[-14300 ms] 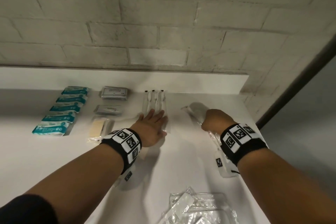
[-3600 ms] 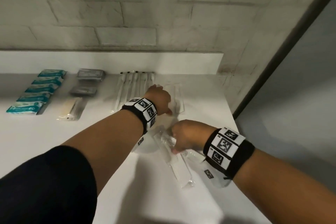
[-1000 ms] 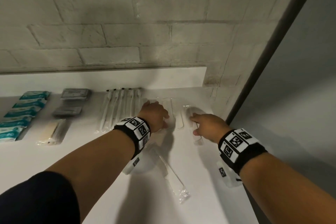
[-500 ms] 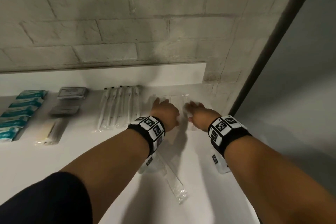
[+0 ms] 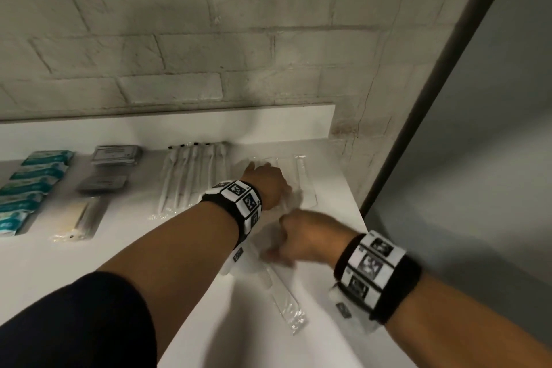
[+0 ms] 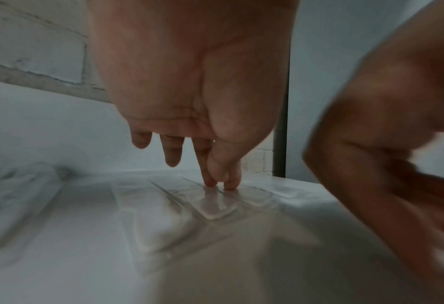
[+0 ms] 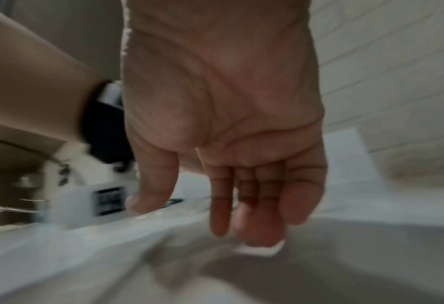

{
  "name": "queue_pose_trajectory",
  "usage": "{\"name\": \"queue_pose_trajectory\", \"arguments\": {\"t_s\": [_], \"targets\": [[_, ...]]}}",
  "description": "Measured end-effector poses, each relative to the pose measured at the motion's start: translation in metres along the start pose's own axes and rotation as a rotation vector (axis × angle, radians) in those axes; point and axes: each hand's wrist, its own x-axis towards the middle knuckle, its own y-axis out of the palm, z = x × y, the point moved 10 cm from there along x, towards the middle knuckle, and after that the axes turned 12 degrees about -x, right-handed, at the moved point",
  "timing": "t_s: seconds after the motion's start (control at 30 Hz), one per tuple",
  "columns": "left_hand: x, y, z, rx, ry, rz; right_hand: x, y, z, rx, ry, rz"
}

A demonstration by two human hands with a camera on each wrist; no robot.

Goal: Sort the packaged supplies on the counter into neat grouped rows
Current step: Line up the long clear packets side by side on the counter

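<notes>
Several clear flat packets (image 5: 306,179) lie side by side at the back right of the white counter (image 5: 89,263). My left hand (image 5: 265,185) rests on them, and in the left wrist view two straight fingertips (image 6: 211,183) press one clear packet (image 6: 215,207) down. One long clear packet (image 5: 283,299) lies loose and slanted nearer me. My right hand (image 5: 298,242) hovers, blurred, just above its far end. In the right wrist view this hand (image 7: 215,218) has thumb and fingers hanging apart over the counter, gripping nothing that I can make out.
Further left stand a row of white stick packets (image 5: 194,176), two grey packs (image 5: 116,155), a yellowish packet (image 5: 80,218) and a column of teal packs (image 5: 30,182). The counter's right edge (image 5: 363,218) lies close to my right hand. A brick wall (image 5: 209,39) stands behind.
My right hand has pulled back from the back row toward me, down to the loose long packet. My left hand stays on the clear packets.
</notes>
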Motion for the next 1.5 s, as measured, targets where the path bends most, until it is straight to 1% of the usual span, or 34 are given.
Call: {"name": "queue_pose_trajectory", "arguments": {"t_s": [0.03, 0.07, 0.13, 0.2, 0.3, 0.47, 0.53, 0.6, 0.67, 0.7, 0.73, 0.77, 0.87, 0.93, 1.0, 1.13, 1.17, 1.27, 1.37, 1.5], "targets": [[0.001, 0.001, 0.001, 0.014, -0.006, 0.029, -0.002, 0.012, 0.015, -0.080, -0.034, 0.050], [0.002, 0.002, 0.001, 0.015, -0.014, 0.052, -0.002, 0.019, 0.026, -0.169, -0.051, 0.067], [0.003, 0.004, 0.002, 0.023, -0.025, 0.079, -0.001, 0.024, 0.032, -0.281, -0.025, 0.067], [0.004, 0.005, 0.002, 0.063, -0.024, 0.096, -0.002, 0.020, 0.023, -0.274, 0.025, 0.076], [0.004, 0.008, 0.003, 0.132, -0.017, 0.100, -0.002, 0.011, -0.002, -0.232, 0.060, 0.064], [0.001, 0.014, 0.004, 0.199, -0.002, 0.131, 0.001, 0.012, -0.041, -0.234, 0.109, 0.153], [-0.001, 0.013, 0.003, 0.210, 0.015, 0.118, -0.001, 0.003, -0.063, -0.157, 0.120, 0.165], [-0.003, 0.013, 0.003, 0.198, 0.027, 0.097, 0.001, -0.010, -0.097, 0.053, 0.213, 0.122], [-0.004, 0.012, 0.002, 0.180, 0.028, 0.071, 0.007, -0.024, -0.130, 0.318, 0.339, 0.010], [-0.005, 0.011, 0.002, 0.175, 0.027, 0.059, 0.012, -0.030, -0.143, 0.406, 0.390, -0.054], [-0.005, 0.010, 0.001, 0.173, 0.027, 0.043, 0.018, -0.036, -0.152, 0.462, 0.416, -0.106], [-0.006, 0.010, -0.001, 0.171, 0.030, 0.027, 0.025, -0.041, -0.157, 0.417, 0.426, -0.143], [-0.007, 0.008, -0.004, 0.170, 0.035, 0.005, 0.041, -0.054, -0.161, 0.042, 0.395, -0.223], [-0.006, 0.007, -0.002, 0.183, 0.022, 0.013, 0.049, -0.048, -0.154, -0.060, 0.316, -0.211], [-0.001, 0.007, -0.003, 0.187, 0.028, 0.020, 0.053, -0.038, -0.150, -0.042, 0.255, -0.173], [0.010, -0.002, -0.027, 0.111, 0.087, -0.117, 0.053, -0.037, -0.152, 0.015, 0.226, -0.193], [0.014, -0.001, -0.034, 0.099, 0.091, -0.134, 0.053, -0.037, -0.153, 0.039, 0.227, -0.196], [0.024, 0.009, -0.042, 0.103, 0.041, -0.121, 0.054, -0.036, -0.155, 0.008, 0.219, -0.171], [0.027, 0.009, -0.045, 0.105, 0.005, -0.157, 0.056, -0.035, -0.156, -0.024, 0.205, -0.151], [0.025, 0.010, -0.047, 0.078, -0.022, -0.148, 0.055, -0.030, -0.159, 0.039, 0.202, -0.162]]}}
